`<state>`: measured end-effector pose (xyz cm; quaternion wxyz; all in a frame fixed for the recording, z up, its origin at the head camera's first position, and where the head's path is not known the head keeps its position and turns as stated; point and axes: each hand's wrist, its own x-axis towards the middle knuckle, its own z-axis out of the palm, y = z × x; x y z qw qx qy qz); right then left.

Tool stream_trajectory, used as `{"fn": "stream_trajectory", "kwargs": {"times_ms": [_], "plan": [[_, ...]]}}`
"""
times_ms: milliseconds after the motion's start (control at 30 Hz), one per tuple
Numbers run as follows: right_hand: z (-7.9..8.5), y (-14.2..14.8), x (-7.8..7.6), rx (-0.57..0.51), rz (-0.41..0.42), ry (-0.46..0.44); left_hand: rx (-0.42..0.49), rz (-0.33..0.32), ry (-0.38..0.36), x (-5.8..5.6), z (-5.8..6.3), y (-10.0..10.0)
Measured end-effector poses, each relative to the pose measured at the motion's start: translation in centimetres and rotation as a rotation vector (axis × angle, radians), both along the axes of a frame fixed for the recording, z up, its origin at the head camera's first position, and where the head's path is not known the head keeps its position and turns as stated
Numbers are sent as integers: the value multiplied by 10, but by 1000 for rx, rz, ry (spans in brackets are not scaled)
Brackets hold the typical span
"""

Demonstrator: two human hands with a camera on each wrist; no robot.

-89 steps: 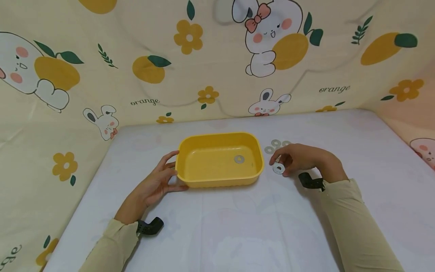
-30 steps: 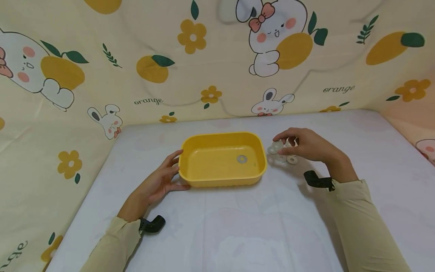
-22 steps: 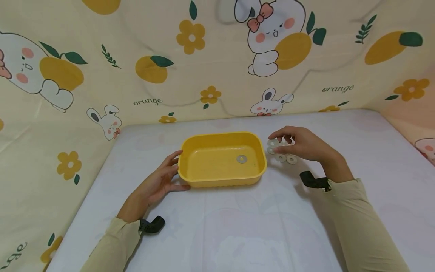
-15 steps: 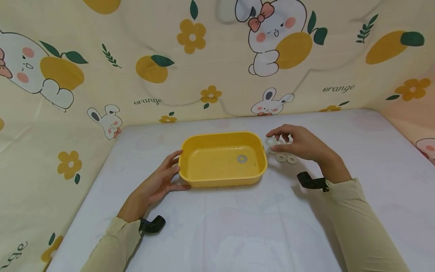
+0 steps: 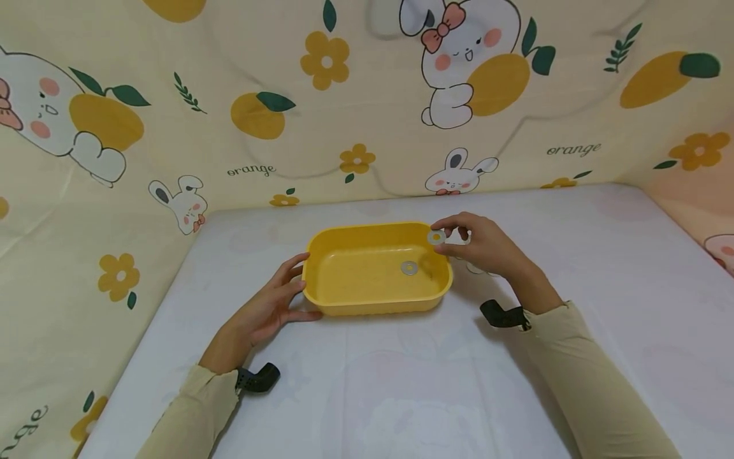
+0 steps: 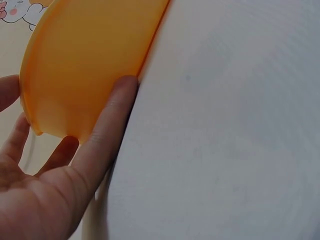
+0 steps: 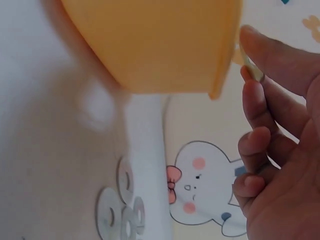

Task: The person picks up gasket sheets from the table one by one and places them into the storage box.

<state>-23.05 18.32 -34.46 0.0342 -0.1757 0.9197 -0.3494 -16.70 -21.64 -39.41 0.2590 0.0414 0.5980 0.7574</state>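
Observation:
A yellow plastic bin [image 5: 355, 274] sits on the table, one flat metal washer [image 5: 404, 269] lying inside it. My left hand [image 5: 266, 311] holds the bin's left end, fingers on the end wall and thumb along the lower front side, as the left wrist view shows too. Over the bin's right back rim, my right hand [image 5: 484, 245] pinches a second washer [image 5: 430, 238] between thumb and index finger. That washer is seen nearly edge-on in the right wrist view. The other right fingers are loosely bent.
Several more washers [image 7: 104, 214] lie on the white-covered table right of the bin, mostly hidden by the right hand in the head view. A printed cloth [image 5: 321, 127] with rabbits and oranges hangs behind the table. A black wrist camera [image 5: 260, 378] sits on the left wrist.
My right hand has lifted a washer off the group on the table and carried it left to the bin's rim. The left hand stays on the bin.

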Motion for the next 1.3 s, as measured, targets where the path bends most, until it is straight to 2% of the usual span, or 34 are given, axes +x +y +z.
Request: {"fn": "stream_trajectory", "kwargs": {"times_ms": [467, 600, 1000, 1300], "plan": [[-11, -13, -9, -36, 23, 16, -1, 20, -20, -2, -3, -1], [-14, -17, -12, -17, 14, 17, -2, 18, -12, -1, -3, -1], [-5, -10, -9, 70, -37, -18, 4, 27, -23, 0, -2, 0], [5, 14, -10, 82, -59, -56, -1, -12, 16, 0, -3, -1]]}}
